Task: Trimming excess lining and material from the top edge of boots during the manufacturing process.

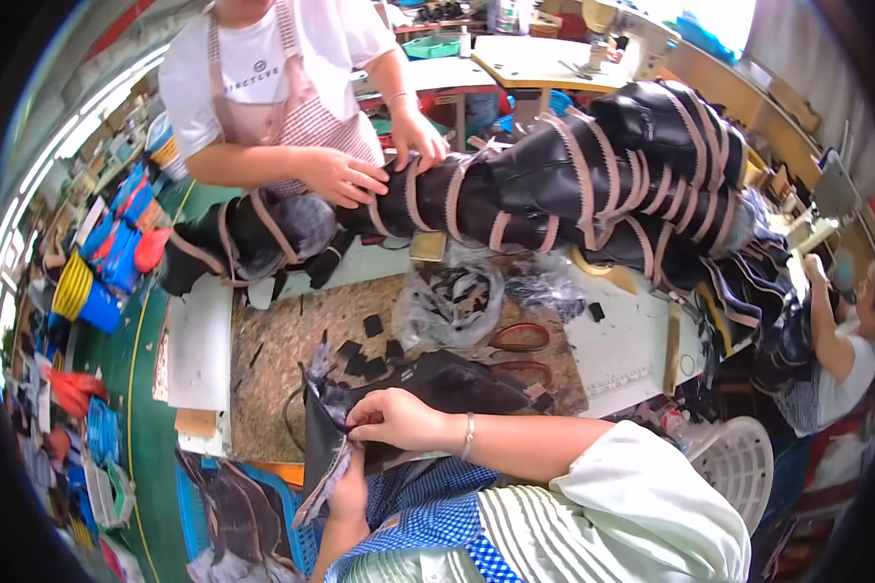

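Observation:
A black boot upper with a greyish fuzzy lining lies across the near edge of the worn board. My right hand, a bracelet at its wrist, pinches the upper's edge near its left end. Just below, my left hand is closed on the same edge, where a pale strip hangs down; some of its fingers are hidden. Several small black patches lie beyond the upper. Scissors with red handles rest to its right, beside a clear plastic bag of dark scraps.
A long heap of black boot uppers with pinkish strips spans the table's far side. A co-worker opposite has both hands on it. Another person works at far right. A blue basket and a white basket stand nearby.

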`<state>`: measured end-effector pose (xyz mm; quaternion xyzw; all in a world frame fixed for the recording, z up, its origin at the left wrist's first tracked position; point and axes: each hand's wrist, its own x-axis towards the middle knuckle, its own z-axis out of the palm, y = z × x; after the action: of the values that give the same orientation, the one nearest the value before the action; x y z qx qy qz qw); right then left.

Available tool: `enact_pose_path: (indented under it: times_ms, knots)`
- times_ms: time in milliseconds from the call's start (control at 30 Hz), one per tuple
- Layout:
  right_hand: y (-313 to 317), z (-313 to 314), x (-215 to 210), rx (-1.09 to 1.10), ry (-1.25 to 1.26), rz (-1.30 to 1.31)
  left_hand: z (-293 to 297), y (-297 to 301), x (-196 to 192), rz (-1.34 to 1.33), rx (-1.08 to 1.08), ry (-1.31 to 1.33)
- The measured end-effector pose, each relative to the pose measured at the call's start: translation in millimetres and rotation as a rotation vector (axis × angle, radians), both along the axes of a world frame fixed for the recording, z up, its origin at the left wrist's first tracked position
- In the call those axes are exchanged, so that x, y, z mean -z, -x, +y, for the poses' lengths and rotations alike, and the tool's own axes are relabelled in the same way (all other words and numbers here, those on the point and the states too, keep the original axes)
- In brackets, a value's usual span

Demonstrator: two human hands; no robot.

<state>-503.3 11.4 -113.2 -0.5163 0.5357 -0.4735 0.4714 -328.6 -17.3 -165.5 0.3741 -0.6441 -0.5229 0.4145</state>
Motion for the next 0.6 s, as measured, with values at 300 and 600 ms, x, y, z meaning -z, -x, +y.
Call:
enact_pose_path:
  times_ms: [300, 600]
  knots:
    - [8, 39, -17, 0.194, 0.28, 0.521, 1, 11, 1, 0.08, 0.045, -0.165]
    - [81, 152, -24, 0.295, -0.037, 0.486, 16, 4, -5, 0.162, -0.025, -0.295]
